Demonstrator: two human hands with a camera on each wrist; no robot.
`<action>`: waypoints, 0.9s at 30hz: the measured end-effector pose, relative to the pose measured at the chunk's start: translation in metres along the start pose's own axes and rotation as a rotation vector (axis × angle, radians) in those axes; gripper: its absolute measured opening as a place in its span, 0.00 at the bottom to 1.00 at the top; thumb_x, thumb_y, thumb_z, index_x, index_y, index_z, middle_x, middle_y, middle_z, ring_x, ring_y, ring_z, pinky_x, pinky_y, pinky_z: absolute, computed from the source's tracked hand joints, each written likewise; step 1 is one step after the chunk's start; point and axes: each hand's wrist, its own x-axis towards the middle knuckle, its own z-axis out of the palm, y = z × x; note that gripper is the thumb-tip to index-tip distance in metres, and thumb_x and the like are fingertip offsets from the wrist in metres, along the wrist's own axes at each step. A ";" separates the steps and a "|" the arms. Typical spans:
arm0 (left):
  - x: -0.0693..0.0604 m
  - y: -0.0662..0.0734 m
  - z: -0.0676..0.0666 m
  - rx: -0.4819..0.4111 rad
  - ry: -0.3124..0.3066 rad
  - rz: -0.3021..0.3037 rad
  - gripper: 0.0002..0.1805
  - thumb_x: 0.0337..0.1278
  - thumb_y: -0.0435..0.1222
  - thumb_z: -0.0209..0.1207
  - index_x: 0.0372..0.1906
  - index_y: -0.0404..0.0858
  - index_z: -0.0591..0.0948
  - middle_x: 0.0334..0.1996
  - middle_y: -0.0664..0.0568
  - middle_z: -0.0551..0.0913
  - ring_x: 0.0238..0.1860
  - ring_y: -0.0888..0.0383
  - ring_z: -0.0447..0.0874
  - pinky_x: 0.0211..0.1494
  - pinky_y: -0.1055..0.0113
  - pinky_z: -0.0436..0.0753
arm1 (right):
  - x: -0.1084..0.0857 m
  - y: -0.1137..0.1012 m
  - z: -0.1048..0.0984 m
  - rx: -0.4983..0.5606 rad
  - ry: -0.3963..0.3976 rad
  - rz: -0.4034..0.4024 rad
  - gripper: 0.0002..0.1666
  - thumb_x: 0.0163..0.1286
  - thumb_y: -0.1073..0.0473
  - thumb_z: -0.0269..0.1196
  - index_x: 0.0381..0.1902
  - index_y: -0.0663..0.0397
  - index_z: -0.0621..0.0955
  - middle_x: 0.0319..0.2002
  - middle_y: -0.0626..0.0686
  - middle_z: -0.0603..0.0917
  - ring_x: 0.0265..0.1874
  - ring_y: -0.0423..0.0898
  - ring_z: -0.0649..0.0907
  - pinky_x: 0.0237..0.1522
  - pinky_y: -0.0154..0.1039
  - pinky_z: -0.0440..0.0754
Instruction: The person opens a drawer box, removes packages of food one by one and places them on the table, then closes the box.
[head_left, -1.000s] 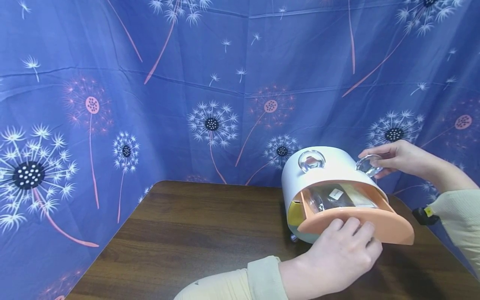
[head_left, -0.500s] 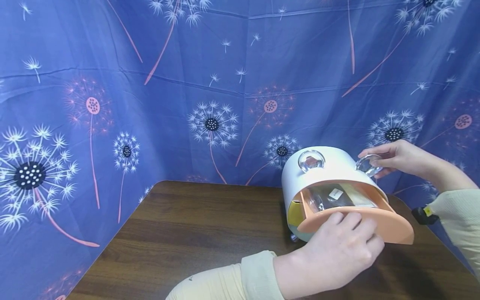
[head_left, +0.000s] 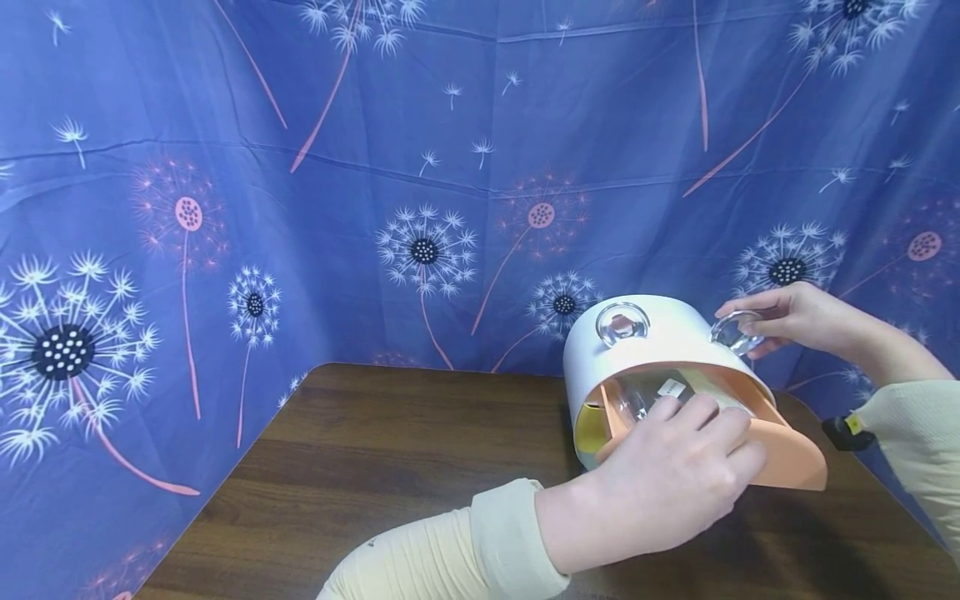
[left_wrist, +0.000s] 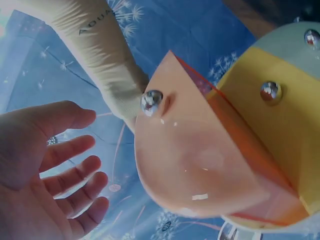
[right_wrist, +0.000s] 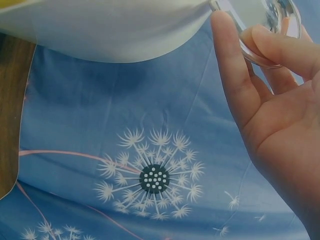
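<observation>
- Pinching the right chrome ear point(head_left: 732, 337) between thumb and fingers, the right hand point(head_left: 810, 319) is at the upper right of the white cabinet point(head_left: 678, 340); a matching left ear point(head_left: 622, 325) shows across the top.
- The left hand point(head_left: 671, 479) holds nothing: its fingers are apart and loosely bent, clear of the drawer front in the left wrist view.
- The orange drawer point(head_left: 791, 454) stands out from the cabinet, with a clear packet point(head_left: 648, 387) bearing a white label inside.
- That drawer looks like light, stiff, glossy plastic; the curved face could be slick, so its chrome knob point(left_wrist: 151, 103) or the upper edge seems the surest hold.
- The cabinet looks rigid yet fairly light and may shift when pulled; the polished ear is probably slippery, and the body a firmer grip.
- Below sits a yellow drawer point(left_wrist: 295, 112), also knobbed.
- The table point(head_left: 420, 475) is dark wood grain, the cabinet near its right side.
- Behind and to both sides hangs blue cloth point(head_left: 330, 283), creased and printed with dandelions.
</observation>
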 end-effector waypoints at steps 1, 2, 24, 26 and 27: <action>0.001 -0.002 -0.001 -0.003 -0.008 0.006 0.12 0.61 0.42 0.49 0.43 0.54 0.82 0.42 0.62 0.78 0.47 0.62 0.75 0.45 0.70 0.72 | 0.000 0.000 0.000 -0.002 0.000 0.000 0.25 0.70 0.53 0.57 0.61 0.58 0.73 0.64 0.71 0.66 0.34 0.49 0.87 0.49 0.72 0.66; 0.002 -0.003 -0.001 -0.011 -0.006 0.009 0.12 0.60 0.43 0.50 0.43 0.53 0.81 0.43 0.62 0.78 0.48 0.62 0.75 0.45 0.70 0.73 | 0.000 0.000 0.000 -0.004 0.001 -0.001 0.25 0.70 0.53 0.57 0.61 0.58 0.73 0.64 0.71 0.66 0.34 0.49 0.87 0.49 0.71 0.66; 0.012 -0.056 0.000 0.013 -0.037 0.052 0.18 0.55 0.43 0.52 0.51 0.52 0.78 0.46 0.59 0.77 0.46 0.59 0.74 0.41 0.67 0.73 | -0.001 0.002 0.002 0.016 0.018 -0.016 0.24 0.70 0.53 0.57 0.61 0.57 0.74 0.64 0.71 0.66 0.33 0.48 0.87 0.49 0.72 0.65; 0.012 -0.062 0.003 0.005 -0.031 0.055 0.17 0.54 0.42 0.52 0.51 0.53 0.78 0.45 0.58 0.77 0.45 0.58 0.73 0.40 0.66 0.73 | -0.001 0.001 0.002 0.020 0.018 -0.020 0.24 0.70 0.54 0.57 0.60 0.58 0.74 0.64 0.71 0.66 0.32 0.48 0.87 0.50 0.73 0.64; 0.012 -0.064 0.004 0.006 -0.032 0.058 0.18 0.55 0.41 0.51 0.52 0.53 0.78 0.45 0.59 0.76 0.45 0.59 0.73 0.40 0.66 0.72 | -0.001 0.001 0.002 0.022 0.016 -0.021 0.24 0.70 0.54 0.56 0.60 0.58 0.74 0.63 0.71 0.67 0.32 0.48 0.87 0.50 0.73 0.64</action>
